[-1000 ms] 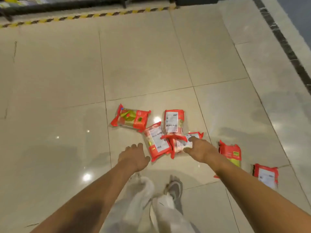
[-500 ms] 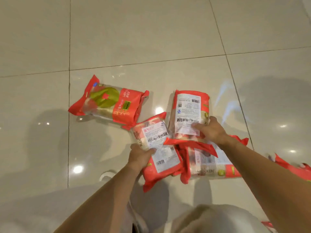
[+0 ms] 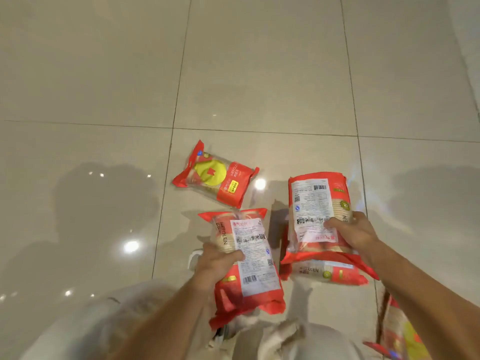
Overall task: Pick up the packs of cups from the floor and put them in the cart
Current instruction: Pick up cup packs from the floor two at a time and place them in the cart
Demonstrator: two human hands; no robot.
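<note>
My left hand (image 3: 217,265) grips a red pack of cups (image 3: 249,258) by its left side, white label up, lifted off the floor. My right hand (image 3: 350,233) grips a second red pack (image 3: 317,203) by its right edge, label up. Under that pack lies a third pack (image 3: 324,274) flat on the tiles. A fourth pack (image 3: 215,179), with a yellow-green circle on its face, lies on the floor beyond my left hand. Part of another pack (image 3: 400,333) shows at the bottom right corner. No cart is in view.
The floor is glossy beige tile (image 3: 104,74) with dark grout lines and light reflections. My pale trouser legs (image 3: 298,339) and a shoe fill the bottom centre, just below the held packs.
Both hands have closed on a pack each and raised them from the pile. The view has moved closer and lower over the packs.
</note>
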